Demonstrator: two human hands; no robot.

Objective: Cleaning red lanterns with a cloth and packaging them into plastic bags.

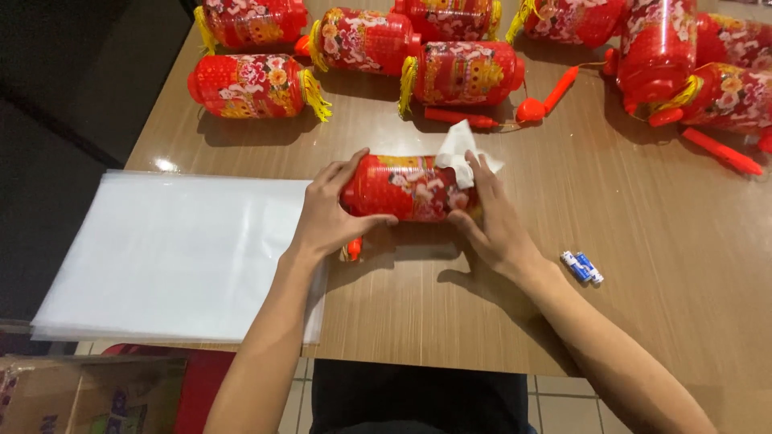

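Note:
A red barrel-shaped lantern (406,188) with flower prints lies on its side in the middle of the wooden table (643,265). My left hand (328,210) grips its left end, fingers over the top and thumb under. My right hand (492,219) holds the right end and pins a crumpled white tissue (458,153) against the lantern. A red handle tip (354,249) pokes out below the lantern by my left hand.
A stack of clear plastic sheets (173,253) lies at the left. Several more red lanterns (462,72) with yellow tassels and red sticks line the far edge. Two small batteries (582,267) lie right of my right hand. A cardboard box (88,394) sits on the floor.

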